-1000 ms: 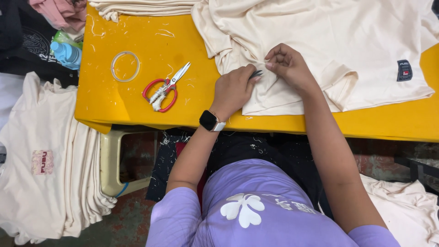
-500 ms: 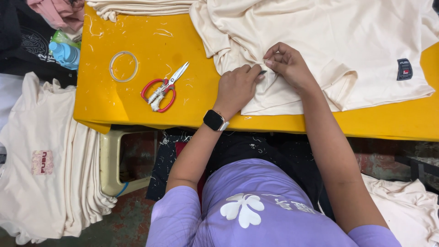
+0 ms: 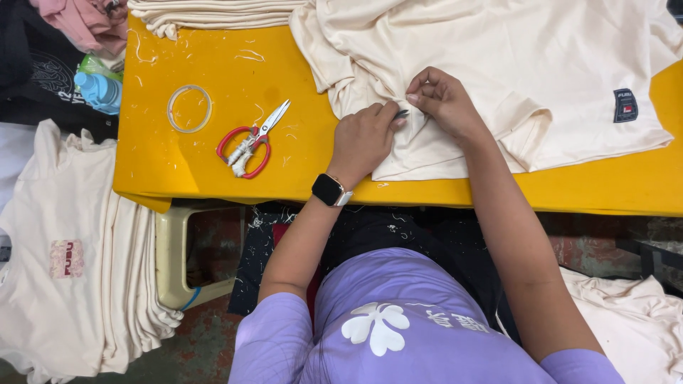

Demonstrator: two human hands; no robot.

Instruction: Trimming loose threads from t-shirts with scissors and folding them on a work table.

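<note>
left hand: it is lying knuckles-up on the cream garment, fingers curled down and pressing the cloth flat, thumb reaching toward the other hand; a small dark tool tip is poking out at its fingertips, too small to tell what it is.
left arm: it is running down and to the left from the desk edge, elbow bent, with a black smartwatch sitting on the wrist.
right hand: it is pinching, thumb and forefinger closed tight on a little fold of the same garment, the other fingers tucked in, wrist cocked toward the left hand.
right arm: it is stretching up from the lower right, forearm crossing the desk edge and resting on the cloth.
hands together: they are nearly touching, meeting at one spot on the fabric.
cream garment: it is lying crumpled on the right half of the yellow desk, with a small dark label near its right edge.
scissors: red-handled, they are lying untouched on the desk, well left of the hands.
tape ring: it is sitting clear beside the scissors.
folded stack: cream pieces are sitting at the desk's far edge.
pile at left: more cream shirts are stacked below the desk.
</note>
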